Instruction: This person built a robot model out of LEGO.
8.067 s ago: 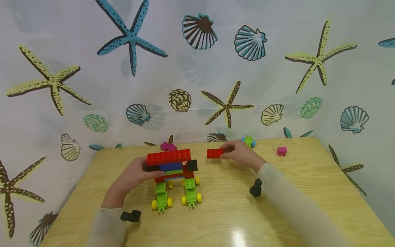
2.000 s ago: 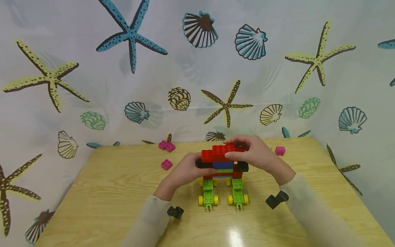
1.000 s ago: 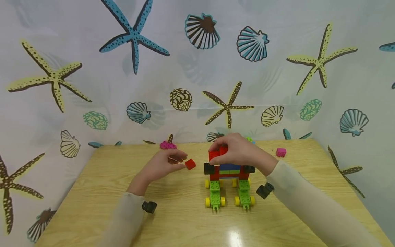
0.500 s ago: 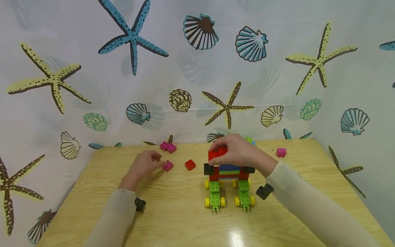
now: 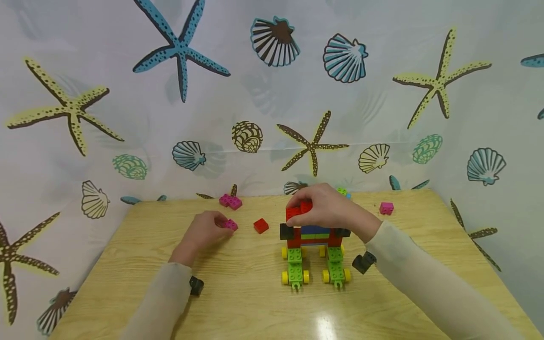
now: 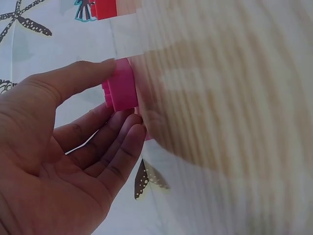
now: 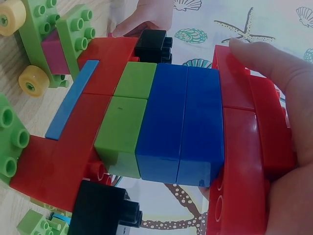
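My left hand [image 5: 201, 233] pinches a pink toy brick [image 5: 231, 225] on the table; in the left wrist view thumb and fingers lie on either side of the pink brick [image 6: 123, 85]. With my right hand [image 5: 327, 205] I grip the red bricks on top of a built toy-brick model [image 5: 315, 231]. It stands on two green wheeled bases [image 5: 295, 269] with yellow wheels. Seen from the right wrist, its body has blue bricks [image 7: 164, 117], green and red layers, and black bricks [image 7: 98, 208] sticking out at both ends. The hand hides part of the red top.
A loose red brick [image 5: 261, 225] lies between the left hand and the model. Joined pink bricks [image 5: 231, 201] sit at the table's back edge, another pink brick [image 5: 386, 208] at the back right. Behind the right hand shows a green and blue piece [image 5: 342, 191]. A patterned curtain [image 5: 263, 94] hangs behind.
The model moved right, and red bricks now top it under my right hand. My left hand let go of a red brick on the table, moved left and took hold of the pink brick.
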Demonstrator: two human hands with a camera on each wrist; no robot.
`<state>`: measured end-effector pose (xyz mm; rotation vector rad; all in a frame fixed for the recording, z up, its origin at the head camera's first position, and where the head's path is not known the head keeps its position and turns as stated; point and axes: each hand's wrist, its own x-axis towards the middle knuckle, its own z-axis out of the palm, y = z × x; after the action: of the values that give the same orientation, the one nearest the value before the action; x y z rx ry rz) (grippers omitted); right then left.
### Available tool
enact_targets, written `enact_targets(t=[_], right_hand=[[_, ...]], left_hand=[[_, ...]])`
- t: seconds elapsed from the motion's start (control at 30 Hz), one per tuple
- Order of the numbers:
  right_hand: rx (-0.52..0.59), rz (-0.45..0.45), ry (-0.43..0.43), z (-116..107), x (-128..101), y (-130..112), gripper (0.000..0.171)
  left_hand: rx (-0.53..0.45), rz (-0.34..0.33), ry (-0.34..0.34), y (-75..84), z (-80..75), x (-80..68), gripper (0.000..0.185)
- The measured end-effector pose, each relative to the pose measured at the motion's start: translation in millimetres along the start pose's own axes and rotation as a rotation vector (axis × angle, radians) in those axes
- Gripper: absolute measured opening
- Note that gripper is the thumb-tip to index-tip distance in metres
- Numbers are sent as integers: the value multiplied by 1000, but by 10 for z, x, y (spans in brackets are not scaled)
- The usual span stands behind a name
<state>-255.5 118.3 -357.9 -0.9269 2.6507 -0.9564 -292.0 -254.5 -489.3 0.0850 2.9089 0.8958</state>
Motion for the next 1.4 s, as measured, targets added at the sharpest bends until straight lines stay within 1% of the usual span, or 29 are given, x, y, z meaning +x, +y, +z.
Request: enact_targets(t=[0.17,0.33,0.47,0.53,0.6,0.73,0.97,1.1,1.27,1.4], right_hand=[[10,4,-10,-15,15,-11,37],[8,10,-22,-19,15,-22,37],[1,9,-31,-15,18,-13,37],[1,10,-33,-17,17,-12,38],[-1,9,-33,-21,16,-12,38],[-4,11,-33,-27,16,-17,38],[-1,14,-37,-26,19,-25,38],[0,12,-37,-24,21,-15,38],[4,6,-37,-28,18,-16,38],[5,8,-38,-29,16,-19,39]], left_hand=[[-5,4,2,22,-24,-22,46],[-12,-4,11,40,-11,-41,44],[-26,6,43,91,-7,-78,45],[-39,30,62,141,-17,-106,46],[-61,58,80,211,-35,-138,46],[-130,126,88,395,-90,-214,47],[-251,194,83,767,-171,-378,41],[-329,241,72,953,-207,-466,39],[-400,294,70,1133,-235,-554,38],[-430,305,76,1247,-237,-605,38]])
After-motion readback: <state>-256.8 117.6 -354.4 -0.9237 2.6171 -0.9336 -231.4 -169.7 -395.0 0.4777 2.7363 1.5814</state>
